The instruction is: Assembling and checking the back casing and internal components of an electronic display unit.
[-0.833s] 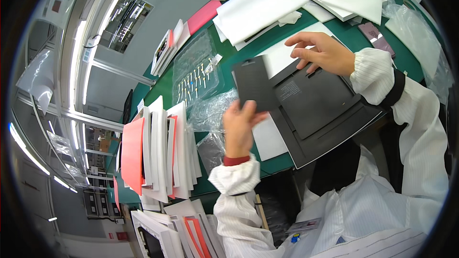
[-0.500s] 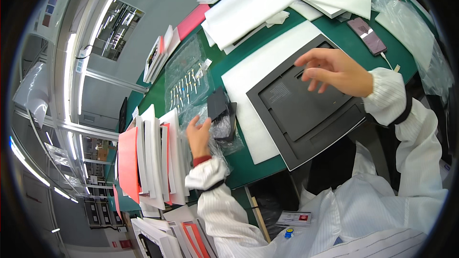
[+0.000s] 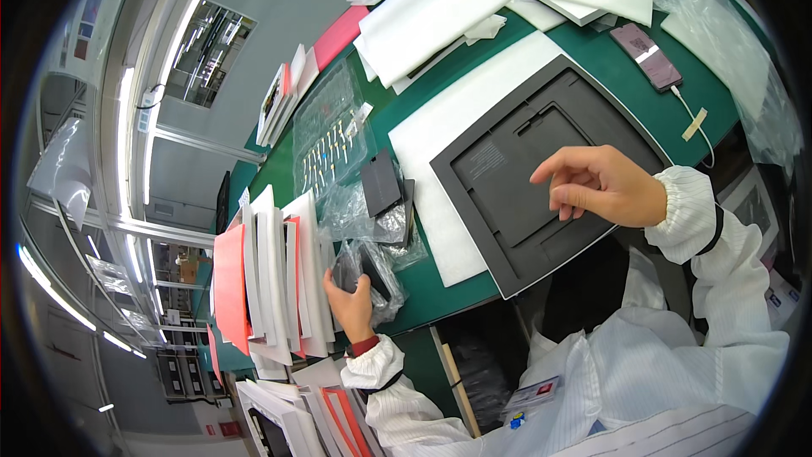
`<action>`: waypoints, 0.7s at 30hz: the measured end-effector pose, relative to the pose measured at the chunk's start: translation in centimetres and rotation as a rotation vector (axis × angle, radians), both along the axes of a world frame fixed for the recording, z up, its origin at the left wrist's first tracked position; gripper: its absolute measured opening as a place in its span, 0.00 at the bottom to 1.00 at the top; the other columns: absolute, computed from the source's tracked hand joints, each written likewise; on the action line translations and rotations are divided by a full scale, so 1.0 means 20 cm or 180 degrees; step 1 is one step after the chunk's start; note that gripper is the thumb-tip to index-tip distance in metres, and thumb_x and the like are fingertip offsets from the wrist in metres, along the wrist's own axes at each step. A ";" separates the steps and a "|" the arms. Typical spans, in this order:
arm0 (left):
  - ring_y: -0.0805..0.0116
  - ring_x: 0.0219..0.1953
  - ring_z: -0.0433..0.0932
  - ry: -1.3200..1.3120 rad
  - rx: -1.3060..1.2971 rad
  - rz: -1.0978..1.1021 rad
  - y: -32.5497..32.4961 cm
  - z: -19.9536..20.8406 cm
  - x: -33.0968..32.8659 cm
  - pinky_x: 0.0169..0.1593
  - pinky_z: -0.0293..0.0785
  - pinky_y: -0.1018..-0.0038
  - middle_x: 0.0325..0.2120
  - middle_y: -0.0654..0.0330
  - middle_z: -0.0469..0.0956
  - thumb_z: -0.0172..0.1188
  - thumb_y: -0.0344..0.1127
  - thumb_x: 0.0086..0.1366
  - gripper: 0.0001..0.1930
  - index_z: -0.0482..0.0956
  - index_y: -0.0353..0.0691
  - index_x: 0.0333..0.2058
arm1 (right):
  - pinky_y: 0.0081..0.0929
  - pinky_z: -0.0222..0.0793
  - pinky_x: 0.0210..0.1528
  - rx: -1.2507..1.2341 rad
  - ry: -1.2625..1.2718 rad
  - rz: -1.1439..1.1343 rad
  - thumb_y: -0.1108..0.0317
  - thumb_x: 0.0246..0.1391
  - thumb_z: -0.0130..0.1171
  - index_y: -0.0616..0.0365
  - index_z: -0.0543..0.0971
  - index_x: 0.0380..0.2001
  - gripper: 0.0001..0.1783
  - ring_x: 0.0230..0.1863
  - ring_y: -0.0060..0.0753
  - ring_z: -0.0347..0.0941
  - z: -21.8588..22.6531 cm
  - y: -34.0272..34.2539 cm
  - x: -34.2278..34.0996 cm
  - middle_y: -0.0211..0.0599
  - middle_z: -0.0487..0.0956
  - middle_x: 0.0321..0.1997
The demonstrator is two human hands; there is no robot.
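While the left hand (image 3: 351, 305) closes its fingers on a clear plastic bag (image 3: 365, 269) with a dark part inside, beside upright folders (image 3: 271, 279): right hand (image 3: 600, 186) open, fingers loosely curled, over a dark tray (image 3: 507, 178) on white foam sheet (image 3: 440, 135), green table (image 3: 626, 68)

Your left hand (image 3: 351, 305) grips a clear bag (image 3: 365, 275); clear screw bag (image 3: 330, 140) beyond; dark phone screen (image 3: 647, 55) far right.
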State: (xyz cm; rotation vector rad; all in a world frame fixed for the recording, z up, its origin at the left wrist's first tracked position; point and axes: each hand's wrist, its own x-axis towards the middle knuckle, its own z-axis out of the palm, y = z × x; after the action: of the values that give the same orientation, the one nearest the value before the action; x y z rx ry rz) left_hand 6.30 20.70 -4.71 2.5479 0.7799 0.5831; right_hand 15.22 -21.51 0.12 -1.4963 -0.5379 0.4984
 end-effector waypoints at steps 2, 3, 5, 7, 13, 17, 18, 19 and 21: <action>0.52 0.52 0.67 -0.0476 -0.0661 -0.0024 0.07 -0.02 -0.02 0.55 0.61 0.68 0.49 0.41 0.66 0.62 0.34 0.47 0.37 0.57 0.29 0.55 | 0.17 0.70 0.34 -0.0052 -0.0023 0.0186 0.72 0.55 0.51 0.62 0.72 0.44 0.13 0.30 0.20 0.72 0.00 0.00 -0.01 0.32 0.75 0.30; 0.59 0.49 0.68 -0.0698 -0.1059 -0.0018 0.02 0.04 -0.02 0.54 0.62 0.71 0.49 0.45 0.65 0.60 0.30 0.50 0.35 0.56 0.33 0.57 | 0.17 0.71 0.34 -0.0085 -0.0045 0.0235 0.72 0.55 0.51 0.63 0.72 0.44 0.13 0.30 0.20 0.72 -0.01 0.00 -0.01 0.33 0.76 0.30; 0.61 0.48 0.68 -0.0995 -0.1517 -0.0139 -0.14 0.17 -0.04 0.53 0.62 0.72 0.49 0.46 0.63 0.60 0.28 0.51 0.35 0.55 0.35 0.58 | 0.17 0.71 0.35 -0.0110 -0.0076 0.0316 0.72 0.55 0.50 0.64 0.72 0.43 0.12 0.30 0.20 0.73 -0.02 0.04 -0.02 0.34 0.76 0.30; 0.64 0.46 0.67 -0.1390 -0.2301 -0.0443 -0.28 0.31 -0.09 0.50 0.65 0.72 0.49 0.48 0.61 0.62 0.26 0.51 0.39 0.52 0.40 0.60 | 0.17 0.71 0.35 -0.0081 -0.0089 0.0560 0.72 0.56 0.51 0.65 0.72 0.42 0.12 0.30 0.20 0.74 0.02 0.11 -0.05 0.36 0.77 0.31; 0.65 0.47 0.68 -0.1022 -0.3511 -0.1855 -0.81 0.29 0.08 0.48 0.66 0.75 0.46 0.52 0.62 0.63 0.23 0.50 0.42 0.49 0.43 0.61 | 0.22 0.69 0.32 -0.0334 -0.0820 0.0370 0.57 0.58 0.49 0.62 0.72 0.37 0.17 0.29 0.25 0.74 0.04 0.48 -0.04 0.39 0.77 0.28; 0.61 0.46 0.72 -0.0913 -0.4047 -0.1799 -0.86 0.22 0.12 0.48 0.69 0.68 0.48 0.48 0.65 0.58 0.27 0.56 0.35 0.51 0.35 0.60 | 0.20 0.69 0.28 0.0110 -0.0145 0.0490 0.57 0.59 0.48 0.62 0.72 0.31 0.17 0.27 0.22 0.73 0.05 0.52 0.05 0.34 0.75 0.26; 0.60 0.46 0.72 -0.1041 -0.5014 -0.1825 -0.82 0.18 0.12 0.50 0.68 0.66 0.45 0.49 0.69 0.55 0.32 0.58 0.30 0.55 0.32 0.57 | 0.22 0.72 0.25 0.0578 0.0097 0.0451 0.58 0.58 0.46 0.64 0.72 0.30 0.16 0.22 0.25 0.73 0.02 0.52 0.07 0.36 0.75 0.24; 0.59 0.45 0.73 -0.1154 -0.5985 -0.1827 -0.80 0.17 0.12 0.52 0.66 0.64 0.42 0.51 0.73 0.52 0.36 0.60 0.26 0.59 0.29 0.55 | 0.22 0.73 0.25 0.0675 0.0345 0.0375 0.59 0.58 0.46 0.62 0.72 0.30 0.15 0.22 0.25 0.73 0.00 0.48 0.08 0.35 0.76 0.25; 0.59 0.44 0.74 -0.1157 -0.5905 -0.1588 -0.76 0.20 0.13 0.52 0.67 0.63 0.41 0.52 0.74 0.50 0.37 0.61 0.22 0.64 0.30 0.51 | 0.23 0.75 0.26 0.0877 0.0989 0.0158 0.60 0.58 0.46 0.61 0.73 0.31 0.15 0.24 0.27 0.76 -0.03 0.42 0.14 0.37 0.76 0.26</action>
State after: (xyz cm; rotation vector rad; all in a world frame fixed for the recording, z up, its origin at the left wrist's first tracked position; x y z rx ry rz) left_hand 8.99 5.52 -0.70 0.7731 0.1973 -0.0119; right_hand 17.93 -13.14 -0.51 -1.1194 -0.3817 0.6547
